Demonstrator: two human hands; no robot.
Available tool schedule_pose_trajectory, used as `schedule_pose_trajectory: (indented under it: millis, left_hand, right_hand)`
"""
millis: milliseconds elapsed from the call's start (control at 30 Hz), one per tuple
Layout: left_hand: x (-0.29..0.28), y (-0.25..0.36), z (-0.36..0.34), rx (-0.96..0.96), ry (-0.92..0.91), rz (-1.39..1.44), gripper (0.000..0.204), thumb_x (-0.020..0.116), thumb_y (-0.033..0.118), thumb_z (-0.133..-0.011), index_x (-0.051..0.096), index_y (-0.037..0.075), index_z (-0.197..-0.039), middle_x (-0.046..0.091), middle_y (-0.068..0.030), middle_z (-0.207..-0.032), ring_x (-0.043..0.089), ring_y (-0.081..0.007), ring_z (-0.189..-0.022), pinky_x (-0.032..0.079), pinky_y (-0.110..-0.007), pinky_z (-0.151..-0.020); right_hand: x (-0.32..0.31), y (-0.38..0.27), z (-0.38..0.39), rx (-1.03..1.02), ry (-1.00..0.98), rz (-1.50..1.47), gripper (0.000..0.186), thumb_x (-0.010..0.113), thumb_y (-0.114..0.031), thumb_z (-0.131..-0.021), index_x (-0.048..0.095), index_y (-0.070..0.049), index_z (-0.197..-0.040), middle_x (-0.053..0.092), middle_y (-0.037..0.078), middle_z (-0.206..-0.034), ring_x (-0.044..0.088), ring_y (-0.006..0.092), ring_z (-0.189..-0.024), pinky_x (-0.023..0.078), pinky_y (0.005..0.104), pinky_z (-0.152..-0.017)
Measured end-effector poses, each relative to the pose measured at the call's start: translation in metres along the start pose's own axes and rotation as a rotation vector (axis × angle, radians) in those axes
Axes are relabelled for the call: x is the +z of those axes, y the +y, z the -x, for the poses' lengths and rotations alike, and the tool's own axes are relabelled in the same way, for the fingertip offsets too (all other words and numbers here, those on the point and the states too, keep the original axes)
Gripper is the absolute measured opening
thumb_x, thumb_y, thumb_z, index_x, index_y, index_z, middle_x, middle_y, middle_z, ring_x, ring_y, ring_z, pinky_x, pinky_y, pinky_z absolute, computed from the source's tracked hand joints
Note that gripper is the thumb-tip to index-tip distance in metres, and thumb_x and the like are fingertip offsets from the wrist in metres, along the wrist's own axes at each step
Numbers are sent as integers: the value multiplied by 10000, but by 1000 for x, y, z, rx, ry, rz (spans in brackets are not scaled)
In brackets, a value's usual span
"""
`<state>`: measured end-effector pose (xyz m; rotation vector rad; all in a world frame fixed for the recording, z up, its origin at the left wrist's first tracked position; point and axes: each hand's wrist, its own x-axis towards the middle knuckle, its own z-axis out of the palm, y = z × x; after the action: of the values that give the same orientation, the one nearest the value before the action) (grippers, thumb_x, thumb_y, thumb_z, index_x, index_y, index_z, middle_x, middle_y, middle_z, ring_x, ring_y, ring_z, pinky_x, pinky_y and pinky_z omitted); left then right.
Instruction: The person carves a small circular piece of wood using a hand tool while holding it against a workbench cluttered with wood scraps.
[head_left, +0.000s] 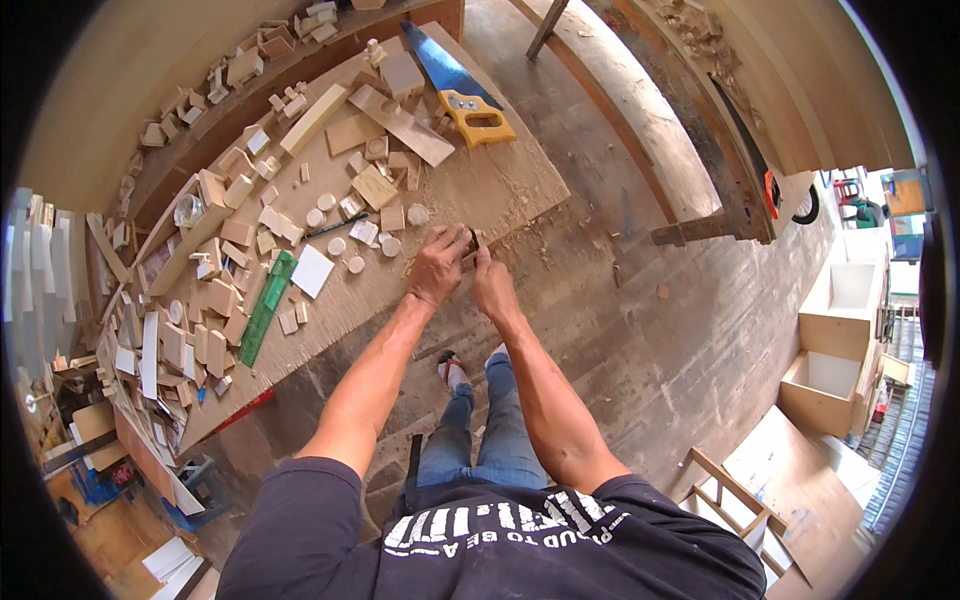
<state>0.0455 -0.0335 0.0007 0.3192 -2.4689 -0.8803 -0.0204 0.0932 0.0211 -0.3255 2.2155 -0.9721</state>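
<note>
My left hand (440, 265) is closed at the near edge of the wooden worktable (375, 300), its fingers curled round something I cannot make out. Right beside it, my right hand (494, 285) is closed too, thumb pointing up. A small dark object (474, 242) shows between the fingertips of both hands; its kind is too small to tell. Wood shavings (515, 208) lie on the tabletop just beyond. Nearest to my left hand are several round wooden discs (390, 246), small wooden blocks (392, 216) and a dark pen (336, 224).
A handsaw (478, 118) with a yellow handle lies at the table's far side. Wood offcuts crowd the left, around a green ruler (267, 308) and a white square piece (312, 272). Another bench (640, 100) stands far right; wooden boxes (825, 345) are at the right.
</note>
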Motion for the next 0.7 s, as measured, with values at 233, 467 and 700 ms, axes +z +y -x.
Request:
schedule_pose_trajectory:
  millis: [233,467,700]
  left_hand:
    - [1,-5,7,52,27,-57,365,621,3,-816,734,27,-1162,706,-164,-1225,621,-395,-1119,530,-433,-981]
    - [-4,3,3,69,-7,-43,307,628,25,-829,727,33,-1119,700,-164,-1216,617,-404,-1111,528,-443,-956]
    - [3,-6,11,-18,48,5,262,675,80,-867,748,41,-1115,722,-147,-1197,636,-353,-1126,524,-421,-973]
  right_hand:
    - [3,-5,15,-17,21,-43,674,275,-447,-1097,712,66,-1099,667,355,-1135,602,522,-1161,463,547,-1006]
    - [20,10,-1,-30,91,38,739,242,-483,-1096,699,96,-1043,657,385,-1070,612,537,-1108,474,559,-952]
    - [-3,13,19,133,-81,-103,746,266,-554,-1077,688,50,-1199,667,359,-1140,622,497,-1165,461,508,-1003]
